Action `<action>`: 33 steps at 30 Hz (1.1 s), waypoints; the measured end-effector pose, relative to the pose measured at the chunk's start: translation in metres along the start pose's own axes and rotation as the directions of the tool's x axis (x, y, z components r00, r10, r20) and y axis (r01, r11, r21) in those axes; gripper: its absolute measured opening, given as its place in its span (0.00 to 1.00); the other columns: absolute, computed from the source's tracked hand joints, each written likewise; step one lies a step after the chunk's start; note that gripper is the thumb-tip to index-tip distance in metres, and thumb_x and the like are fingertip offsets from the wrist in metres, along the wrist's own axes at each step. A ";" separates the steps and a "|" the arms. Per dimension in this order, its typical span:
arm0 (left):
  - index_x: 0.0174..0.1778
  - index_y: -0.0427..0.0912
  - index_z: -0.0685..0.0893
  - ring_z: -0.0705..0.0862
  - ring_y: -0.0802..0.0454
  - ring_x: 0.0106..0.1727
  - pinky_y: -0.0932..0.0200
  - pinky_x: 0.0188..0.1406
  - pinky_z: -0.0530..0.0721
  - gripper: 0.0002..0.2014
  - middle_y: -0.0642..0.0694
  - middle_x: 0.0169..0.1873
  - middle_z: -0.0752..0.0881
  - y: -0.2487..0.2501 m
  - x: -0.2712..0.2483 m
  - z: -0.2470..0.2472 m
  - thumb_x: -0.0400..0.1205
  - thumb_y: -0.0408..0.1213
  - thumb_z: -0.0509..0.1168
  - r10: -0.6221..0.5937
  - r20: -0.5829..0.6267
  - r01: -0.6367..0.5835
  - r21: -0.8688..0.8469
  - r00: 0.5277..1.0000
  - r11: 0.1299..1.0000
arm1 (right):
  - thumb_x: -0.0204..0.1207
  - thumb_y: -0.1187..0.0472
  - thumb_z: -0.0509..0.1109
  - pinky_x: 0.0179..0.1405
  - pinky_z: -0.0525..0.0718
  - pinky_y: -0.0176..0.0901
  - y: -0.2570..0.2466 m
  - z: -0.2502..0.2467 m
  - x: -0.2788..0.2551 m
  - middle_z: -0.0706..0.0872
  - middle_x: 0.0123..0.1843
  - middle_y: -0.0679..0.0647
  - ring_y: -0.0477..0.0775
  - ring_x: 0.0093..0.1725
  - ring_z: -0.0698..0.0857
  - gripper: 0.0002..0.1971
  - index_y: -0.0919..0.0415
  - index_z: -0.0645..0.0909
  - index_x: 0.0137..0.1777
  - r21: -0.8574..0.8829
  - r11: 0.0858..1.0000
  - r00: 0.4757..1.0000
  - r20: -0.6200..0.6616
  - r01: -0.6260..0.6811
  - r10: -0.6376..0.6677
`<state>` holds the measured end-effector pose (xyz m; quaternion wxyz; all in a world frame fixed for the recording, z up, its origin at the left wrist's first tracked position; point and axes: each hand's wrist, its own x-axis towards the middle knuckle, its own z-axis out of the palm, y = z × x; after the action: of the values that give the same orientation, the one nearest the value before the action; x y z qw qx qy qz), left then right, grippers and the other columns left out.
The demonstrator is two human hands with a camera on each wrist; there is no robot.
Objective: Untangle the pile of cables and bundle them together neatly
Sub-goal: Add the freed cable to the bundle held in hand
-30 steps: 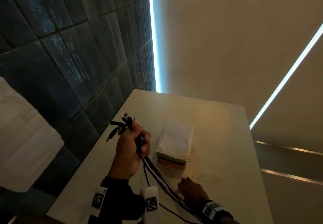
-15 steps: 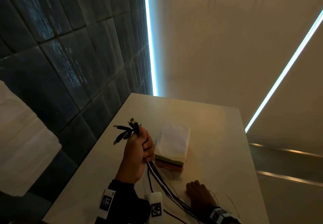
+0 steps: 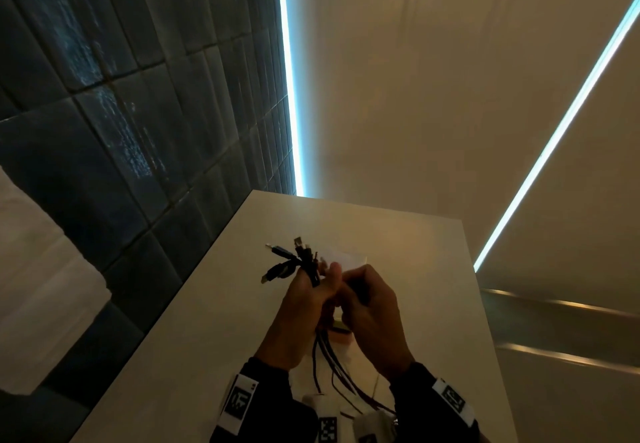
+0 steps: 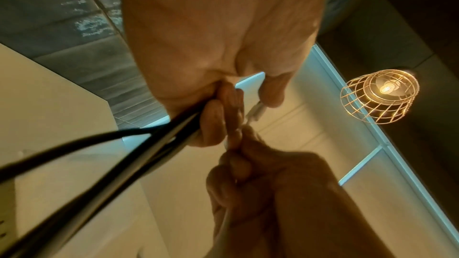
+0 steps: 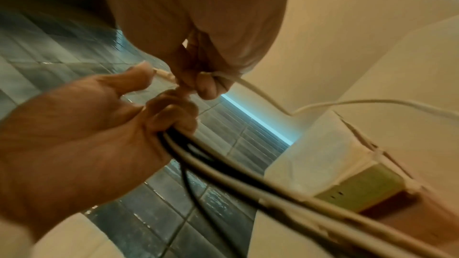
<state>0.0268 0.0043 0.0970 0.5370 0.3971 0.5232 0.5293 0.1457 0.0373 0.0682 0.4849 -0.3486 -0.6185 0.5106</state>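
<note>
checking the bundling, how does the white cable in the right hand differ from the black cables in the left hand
The white cable is a single thin pale strand, pinched by the right hand; the black cables are several dark, thicker leads gripped in the left hand. The white cable trails off in a loose curve; the black cables run straight down together. Both have their plug ends up at the hands.

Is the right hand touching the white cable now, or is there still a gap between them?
Touching. In the right wrist view the right hand has its fingers curled round the white cable, which runs out from between them with no gap.
</note>
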 end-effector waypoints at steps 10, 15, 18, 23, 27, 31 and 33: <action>0.33 0.43 0.71 0.60 0.54 0.21 0.60 0.20 0.60 0.15 0.50 0.20 0.65 0.015 -0.007 0.007 0.80 0.47 0.63 0.106 -0.088 -0.112 -0.071 0.990 0.991 | 0.81 0.68 0.65 0.23 0.74 0.31 -0.014 -0.017 -0.015 0.79 0.26 0.56 0.46 0.23 0.75 0.08 0.72 0.80 0.43 0.039 0.998 0.994 0.102 -0.043 0.039; 0.43 0.38 0.78 0.64 0.56 0.21 0.62 0.20 0.64 0.19 0.50 0.22 0.69 0.020 -0.009 0.014 0.81 0.53 0.59 0.094 -0.048 -0.096 -0.041 0.994 0.995 | 0.80 0.64 0.65 0.22 0.74 0.35 -0.030 -0.012 -0.013 0.80 0.28 0.59 0.51 0.24 0.73 0.11 0.74 0.78 0.42 0.082 0.994 0.995 0.053 0.076 -0.080; 0.41 0.38 0.77 0.63 0.57 0.19 0.63 0.18 0.64 0.20 0.51 0.20 0.68 0.028 -0.011 0.013 0.79 0.55 0.57 0.120 -0.068 -0.124 -0.054 0.990 0.991 | 0.78 0.57 0.66 0.23 0.74 0.36 -0.033 -0.018 -0.013 0.77 0.26 0.54 0.49 0.24 0.72 0.15 0.72 0.80 0.41 0.049 0.992 0.988 0.098 0.112 -0.117; 0.33 0.40 0.73 0.69 0.51 0.24 0.58 0.24 0.69 0.21 0.48 0.21 0.71 0.036 -0.008 0.004 0.79 0.56 0.56 0.166 -0.150 -0.179 -0.079 0.975 0.981 | 0.77 0.51 0.68 0.30 0.73 0.29 -0.022 -0.042 -0.019 0.79 0.27 0.47 0.39 0.27 0.75 0.17 0.65 0.83 0.35 -0.072 0.986 0.968 0.213 0.153 -0.134; 0.39 0.39 0.75 0.88 0.46 0.40 0.48 0.40 0.87 0.18 0.47 0.29 0.85 0.042 -0.009 -0.002 0.85 0.50 0.53 0.131 -0.200 -0.179 -0.246 0.971 0.953 | 0.76 0.48 0.67 0.33 0.72 0.29 0.000 -0.067 -0.029 0.80 0.27 0.46 0.38 0.29 0.75 0.19 0.63 0.83 0.32 -0.143 0.985 0.980 0.187 0.092 -0.065; 0.32 0.43 0.69 0.62 0.56 0.18 0.62 0.18 0.64 0.20 0.50 0.20 0.64 0.056 -0.014 -0.012 0.86 0.51 0.53 0.177 -0.180 -0.234 -0.378 0.968 0.896 | 0.75 0.45 0.69 0.30 0.72 0.32 0.021 -0.097 -0.047 0.81 0.27 0.51 0.40 0.28 0.75 0.19 0.58 0.84 0.30 -0.251 0.967 0.987 0.144 -0.034 0.072; 0.31 0.44 0.69 0.58 0.58 0.18 0.62 0.17 0.58 0.20 0.52 0.19 0.62 0.063 -0.014 -0.023 0.86 0.52 0.53 0.204 -0.219 -0.279 -0.410 0.954 0.868 | 0.76 0.48 0.71 0.30 0.71 0.32 0.029 -0.119 -0.058 0.79 0.24 0.51 0.39 0.27 0.74 0.18 0.54 0.83 0.26 -0.326 0.941 0.987 0.097 -0.090 0.128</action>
<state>-0.0039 -0.0047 0.1579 0.4954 0.2832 0.3807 0.7276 0.2742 0.0255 0.0265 0.3556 -0.4260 -0.7004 0.4489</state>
